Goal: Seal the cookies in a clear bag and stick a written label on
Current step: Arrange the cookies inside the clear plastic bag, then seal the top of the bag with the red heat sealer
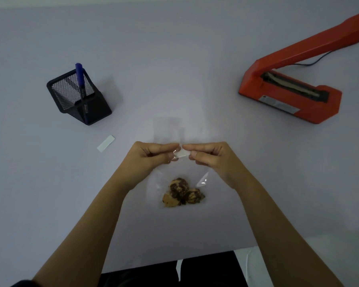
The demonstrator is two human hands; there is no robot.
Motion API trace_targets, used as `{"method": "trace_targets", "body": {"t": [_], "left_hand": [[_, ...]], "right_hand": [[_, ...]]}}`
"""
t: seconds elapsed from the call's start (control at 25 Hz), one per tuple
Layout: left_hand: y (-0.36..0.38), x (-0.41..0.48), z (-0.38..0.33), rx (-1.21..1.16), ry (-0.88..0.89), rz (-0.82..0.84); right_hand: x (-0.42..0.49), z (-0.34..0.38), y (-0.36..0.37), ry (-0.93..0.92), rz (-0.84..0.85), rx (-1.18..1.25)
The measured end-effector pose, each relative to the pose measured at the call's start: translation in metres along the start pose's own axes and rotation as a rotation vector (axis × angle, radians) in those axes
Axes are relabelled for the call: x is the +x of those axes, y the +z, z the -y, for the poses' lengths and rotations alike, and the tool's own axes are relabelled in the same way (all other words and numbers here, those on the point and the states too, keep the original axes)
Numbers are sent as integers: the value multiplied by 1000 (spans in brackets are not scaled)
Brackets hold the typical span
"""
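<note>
Cookies (182, 193) sit in the clear bag (154, 183) on the table (195, 59), just below both hands.
I see my left hand (151, 156) and right hand (207, 157) each pinching one end of a small white label (181, 153). A second strip (106, 143) lies left, near the pen (80, 79) holder (95, 108). The red sealer (288, 96) stands well apart, right.

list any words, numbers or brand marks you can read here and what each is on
None is legible.
Silver plate on the red heat sealer: print too blurred to read.
Blue pen in the mesh holder: barrel marking too small.
White label pinched between left hand and right hand: no writing shows.
White strip on the table: looks blank.
</note>
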State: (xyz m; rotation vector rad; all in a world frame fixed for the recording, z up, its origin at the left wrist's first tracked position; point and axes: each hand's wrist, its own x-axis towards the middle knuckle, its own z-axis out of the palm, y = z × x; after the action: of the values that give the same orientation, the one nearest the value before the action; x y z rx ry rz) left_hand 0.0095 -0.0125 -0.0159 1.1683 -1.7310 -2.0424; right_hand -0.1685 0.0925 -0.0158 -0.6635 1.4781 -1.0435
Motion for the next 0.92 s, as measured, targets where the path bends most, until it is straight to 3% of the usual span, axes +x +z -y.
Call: {"method": "trace_targets", "body": {"t": [0.32, 0.6, 0.92], "left_hand": [[-5, -8, -60, -157, 32, 153], [27, 15, -112, -34, 79, 304], [118, 18, -95, -86, 70, 138]], "right_hand": [[-40, 50, 1, -109, -156, 79], [-74, 70, -39, -194, -236, 27], [-110, 38, -98, -102, -391, 226]]}}
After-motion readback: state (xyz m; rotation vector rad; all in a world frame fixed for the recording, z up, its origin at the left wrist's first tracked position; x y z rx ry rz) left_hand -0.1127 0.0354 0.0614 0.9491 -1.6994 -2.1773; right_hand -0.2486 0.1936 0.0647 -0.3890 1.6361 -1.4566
